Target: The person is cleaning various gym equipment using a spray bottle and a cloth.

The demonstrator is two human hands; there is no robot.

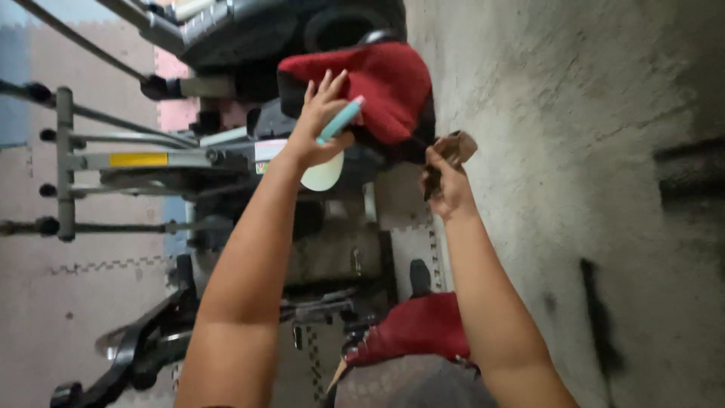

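Head view: both arms reach up and away from the camera. The left hand [317, 125] is raised, with its fingers spread wide and pointing up. Its thumb and palm pinch a teal tube [340, 119]. The tube is a short stick, and its long side tilts up to the right, with a small pink tip at the top. A pale round disc [323, 174] shows just under the hand; I cannot tell if it joins the tube.

The right hand [447, 185] is closed around a brown block [455, 147], which sticks out above the fingers, near the grey wall [574, 151].

Between the hands hangs a red cloth [385, 87] on a dark exercise machine [249, 38]. A yellow label [138, 159], a long flat strip, sits on a grey bar [143, 160] to the left.
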